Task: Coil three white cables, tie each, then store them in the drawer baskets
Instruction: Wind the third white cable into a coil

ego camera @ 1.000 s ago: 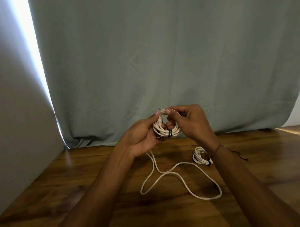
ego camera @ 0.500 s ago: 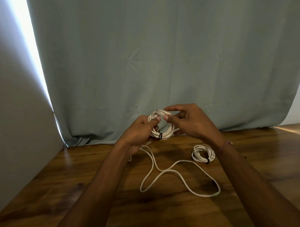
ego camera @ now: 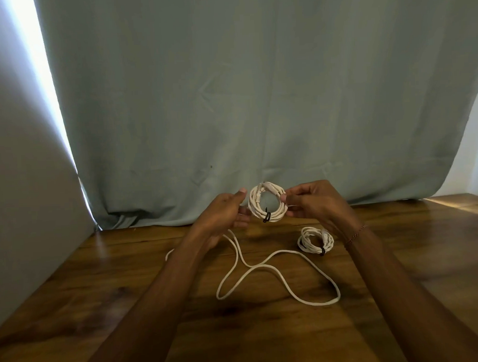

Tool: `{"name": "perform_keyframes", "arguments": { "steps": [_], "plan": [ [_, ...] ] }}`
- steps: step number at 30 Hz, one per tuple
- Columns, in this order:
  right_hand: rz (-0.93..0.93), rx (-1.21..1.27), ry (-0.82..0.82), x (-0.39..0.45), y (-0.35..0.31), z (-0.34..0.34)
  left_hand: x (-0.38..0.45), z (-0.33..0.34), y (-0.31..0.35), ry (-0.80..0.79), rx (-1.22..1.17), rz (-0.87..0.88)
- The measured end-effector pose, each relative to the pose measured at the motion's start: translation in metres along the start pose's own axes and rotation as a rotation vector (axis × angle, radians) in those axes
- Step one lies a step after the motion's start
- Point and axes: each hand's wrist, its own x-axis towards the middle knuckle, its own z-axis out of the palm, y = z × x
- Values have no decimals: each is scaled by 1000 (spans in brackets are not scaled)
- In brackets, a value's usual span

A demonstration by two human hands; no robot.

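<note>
I hold a coiled white cable upright above the wooden table, with a black tie around its lower edge. My left hand pinches the coil's left side. My right hand pinches its right side. A second coiled white cable with a black tie lies flat on the table under my right wrist. A third white cable lies loose in wide loops across the middle of the table, one end running under my left hand.
The wooden table ends at a grey-green curtain at the back. A grey wall stands along the left side. No drawer or basket is in view.
My hands moved apart to the coil's two sides, so the ring now faces me fully open. The black tie has turned to the coil's bottom.
</note>
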Motion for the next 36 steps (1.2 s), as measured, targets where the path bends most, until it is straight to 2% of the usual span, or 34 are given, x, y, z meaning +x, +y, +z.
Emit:
{"name": "perform_keyframes", "arguments": {
  "steps": [2,5,10,15,19,22,26,28,31,33,36],
  "plan": [
    [30,-74,51,10,14,-3,2,1,-7,-8,133,-18],
    [79,-230,125,26,35,-1,5,4,-19,-112,352,-42],
    [101,-451,226,44,67,4,9,18,-37,-176,750,69],
    [95,-652,215,57,83,5,8,32,-54,-301,866,54],
    [76,-787,196,65,95,4,8,39,-68,-287,952,85],
    [60,-855,192,61,98,2,9,39,-71,-273,942,127],
    [-152,-912,242,42,87,3,15,28,-65,-238,843,220],
    [-225,-893,153,30,69,9,19,17,-57,-191,755,268],
    [-219,-683,-130,15,38,18,18,1,-36,-80,554,339],
    [-298,-561,-159,8,20,23,13,-8,-19,-37,403,380],
    [-409,-331,-131,2,-13,33,-2,-22,5,-49,385,443]
  ]
}}
